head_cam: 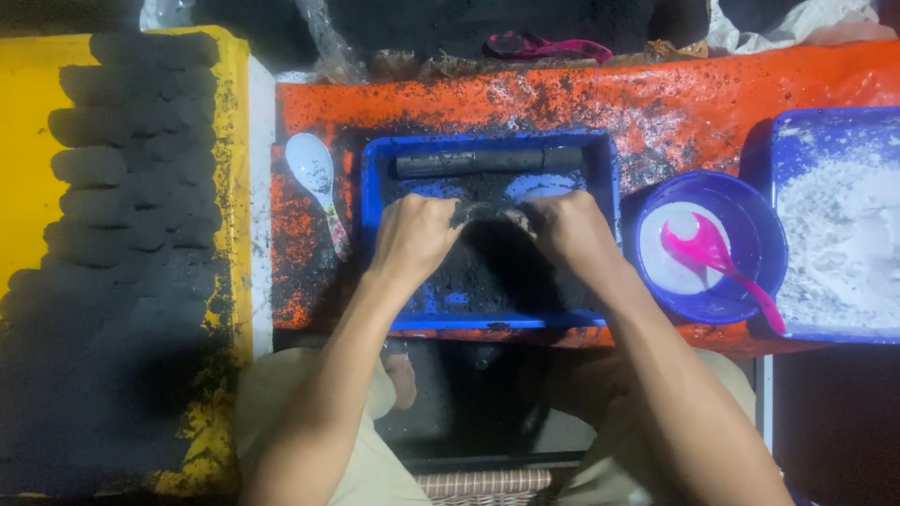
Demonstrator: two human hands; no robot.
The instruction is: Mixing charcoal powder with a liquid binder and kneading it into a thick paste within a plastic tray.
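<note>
Black powder, damp-looking and coarse, fills the shallow blue rectangular plastic tray in front of me, and both of my hands are down in it. My left hand is curled into a loose fist with the knuckles up, fingers tucked into the dark mass; my right hand is curled the same way just beside it, the two nearly meeting over a small clump between them. I judge that I am pressing and rolling a portion of this mix into a shape, so the step in hand is the forming itself, not yet the setting aside. Whether the fingers close fully round a lump I cannot tell, since they are buried.

At the far edge of the tray lies a dark cylindrical tube, on its side. Just left of the tray, on the orange speckled plastic sheet, rests a white plastic spoon. Right of the tray stands a round blue bowl of white powder with a pink plastic spoon in it, and beyond that a second blue tray of white powder. Far left, rows of finished black rolls lie on a yellow board.

Next, as I read it, calls for firm, even squeezing so the clump holds together before lifting.
</note>
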